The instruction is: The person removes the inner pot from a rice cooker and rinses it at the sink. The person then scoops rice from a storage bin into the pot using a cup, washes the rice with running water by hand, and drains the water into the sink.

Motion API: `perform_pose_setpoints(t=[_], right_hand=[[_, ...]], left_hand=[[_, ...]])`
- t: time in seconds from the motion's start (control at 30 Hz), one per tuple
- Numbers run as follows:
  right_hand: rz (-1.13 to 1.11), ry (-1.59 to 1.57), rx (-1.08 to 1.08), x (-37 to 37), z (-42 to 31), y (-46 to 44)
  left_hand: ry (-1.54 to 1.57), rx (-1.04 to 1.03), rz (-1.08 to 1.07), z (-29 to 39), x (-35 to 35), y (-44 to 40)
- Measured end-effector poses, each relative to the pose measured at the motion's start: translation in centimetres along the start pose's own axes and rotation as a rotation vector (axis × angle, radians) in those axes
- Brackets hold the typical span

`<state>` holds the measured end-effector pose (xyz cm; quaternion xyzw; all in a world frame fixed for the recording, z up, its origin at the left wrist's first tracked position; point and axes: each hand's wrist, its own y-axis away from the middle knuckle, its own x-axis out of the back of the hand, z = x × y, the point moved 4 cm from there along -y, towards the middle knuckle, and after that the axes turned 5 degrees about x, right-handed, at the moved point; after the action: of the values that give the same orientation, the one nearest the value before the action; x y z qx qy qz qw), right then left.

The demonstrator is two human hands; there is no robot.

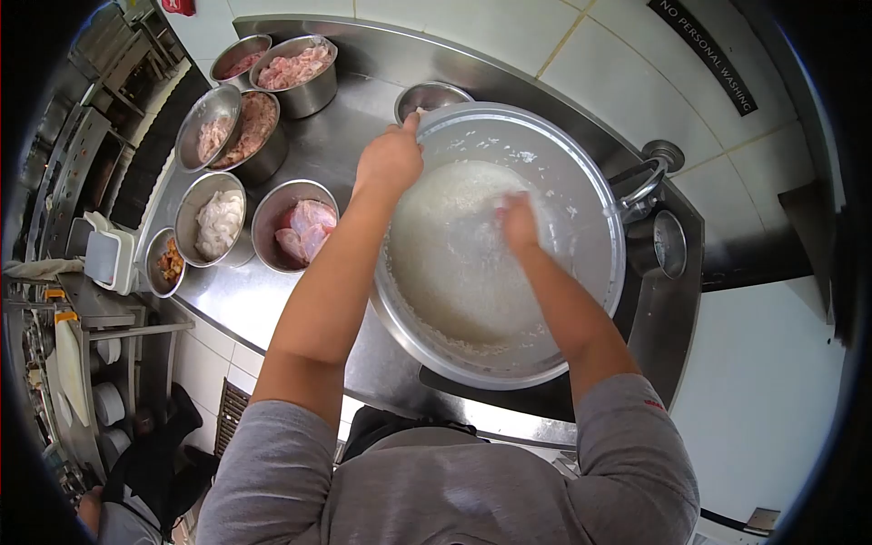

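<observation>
A large round metal pot (pixel 595 309) stands over the sink, holding cloudy white water (pixel 445 245). White grains that look like rice (pixel 490 345) cling to its inner wall. My left hand (pixel 391 162) grips the pot's rim on the upper left side. My right hand (pixel 518 221) is down in the cloudy water right of the middle, and motion smears its fingers. Beside the pot's right rim is a metal faucet (pixel 640 193), with what looks like a thin stream at its mouth.
Metal containers of raw meat stand at left, including large pink pieces (pixel 306 232) and pale pieces (pixel 292 68). Another holds a white mass (pixel 220 224). A small bowl (pixel 434 95) sits behind the pot. Another person's dark clothing (pixel 150 472) shows at lower left.
</observation>
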<state>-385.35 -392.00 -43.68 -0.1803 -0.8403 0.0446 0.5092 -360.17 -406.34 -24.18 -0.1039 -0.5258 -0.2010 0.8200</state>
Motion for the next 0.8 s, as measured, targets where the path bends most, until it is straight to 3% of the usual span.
perform_pose_setpoints(t=[0.03, 0.07, 0.13, 0.2, 0.27, 0.37, 0.43, 0.5, 0.57, 0.6, 0.63, 0.67, 0.7, 0.73, 0.77, 0.8], right_hand=[[0.079, 0.208, -0.012, 1.6, 1.3, -0.7], [0.081, 0.198, -0.018, 1.2, 0.9, -0.4], [-0.111, -0.323, -0.222, -1.0, -0.4, 1.7], [-0.321, -0.241, 0.138, -2.1, -9.7, 5.8], [-0.448, -0.112, 0.325, -0.7, -15.8, 6.5], [-0.430, 0.077, 0.444, -0.4, -14.1, -1.6], [-0.434, 0.326, 0.704, 2.8, -15.8, -7.8], [-0.398, 0.366, 0.783, 3.0, -13.3, -12.5], [-0.284, 0.073, 0.504, 5.8, -8.6, -12.1], [-0.226, 0.273, 0.487, 7.0, -4.2, -10.1], [-0.320, 0.425, 0.332, 9.3, -1.7, -7.1], [-0.524, 0.831, 0.345, 10.2, 0.7, -2.8], [-0.772, 1.022, 0.291, 12.3, -0.4, 1.9], [-0.892, 0.784, 0.042, 13.2, -0.8, 6.2], [-1.113, 0.698, 0.074, 11.3, 0.3, 11.0], [-1.298, 0.573, 0.277, 11.7, -4.8, 13.5]], left_hand=[[-0.003, 0.010, -0.008, 0.0, 0.0, -0.1], [-0.014, 0.009, -0.011, 0.0, 0.0, -0.2], [-0.029, 0.017, 0.004, 0.0, -0.3, -0.3], [-0.034, 0.011, -0.003, 0.0, -0.9, -0.2], [-0.046, -0.006, 0.019, 0.0, -0.8, -0.8], [-0.062, -0.048, 0.028, -0.4, -0.4, -1.2], [-0.049, -0.086, -0.030, -0.1, -0.4, -1.0], [-0.056, -0.096, -0.028, -0.3, -0.4, -1.4], [-0.069, -0.106, -0.056, -0.9, -0.5, -1.5], [-0.065, -0.100, -0.038, -1.1, -0.5, -1.4], [-0.061, -0.098, -0.012, -1.2, -0.2, -1.6], [-0.052, -0.103, -0.030, -1.0, -0.4, -1.6], [-0.067, -0.043, -0.012, -0.8, -0.6, -1.5], [-0.083, 0.016, 0.004, -0.6, -0.8, -1.2], [-0.075, 0.013, -0.015, -0.3, -1.1, -0.7], [-0.049, 0.052, -0.009, 0.0, -0.8, -0.6]])
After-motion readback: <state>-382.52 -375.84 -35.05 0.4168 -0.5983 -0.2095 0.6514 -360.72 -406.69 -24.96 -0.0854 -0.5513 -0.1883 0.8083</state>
